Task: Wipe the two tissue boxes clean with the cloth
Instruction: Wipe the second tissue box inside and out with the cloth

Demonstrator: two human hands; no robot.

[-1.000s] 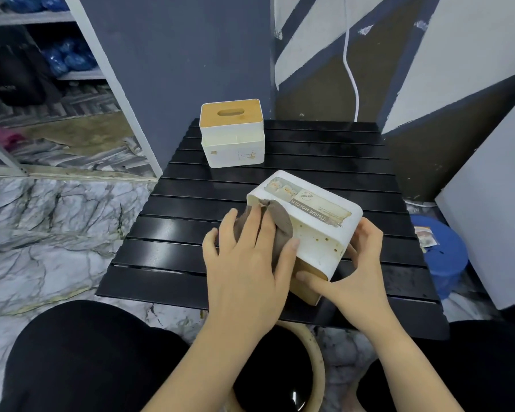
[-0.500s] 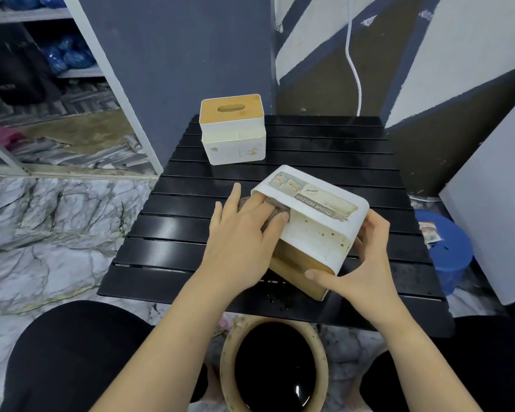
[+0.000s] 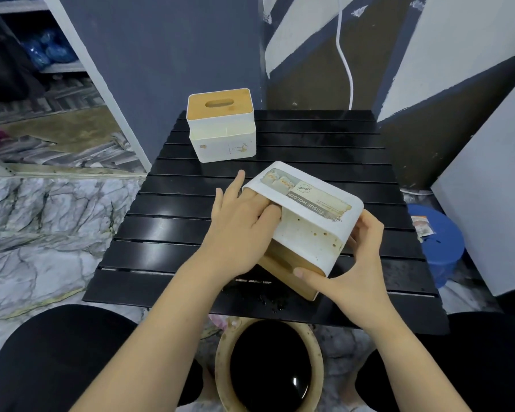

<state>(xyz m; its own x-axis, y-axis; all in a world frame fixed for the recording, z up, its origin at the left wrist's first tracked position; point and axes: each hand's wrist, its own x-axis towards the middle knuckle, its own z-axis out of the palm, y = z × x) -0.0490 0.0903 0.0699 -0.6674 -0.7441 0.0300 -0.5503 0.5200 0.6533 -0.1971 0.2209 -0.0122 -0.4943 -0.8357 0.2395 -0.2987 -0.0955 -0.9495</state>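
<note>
A white tissue box (image 3: 306,230) with a wooden lid lies tipped on its side near the front of the black slatted table (image 3: 167,230), its labelled face up and its near side spotted with brown stains. My right hand (image 3: 351,263) grips its lower right corner. My left hand (image 3: 241,224) presses flat against the box's left side; the brown cloth is almost wholly hidden under its fingers. A second white tissue box (image 3: 223,129) with a wooden slotted lid stands upright at the table's far left.
A tan basin (image 3: 268,370) of dark water sits on the floor between my knees, just under the table's front edge. Dark drips mark the table front. A blue stool (image 3: 437,239) stands at the right, and a white cable hangs on the wall behind.
My left hand slid with the cloth from the box's near face up along its left side. The box tipped further, showing more of the stained side and wooden lid.
</note>
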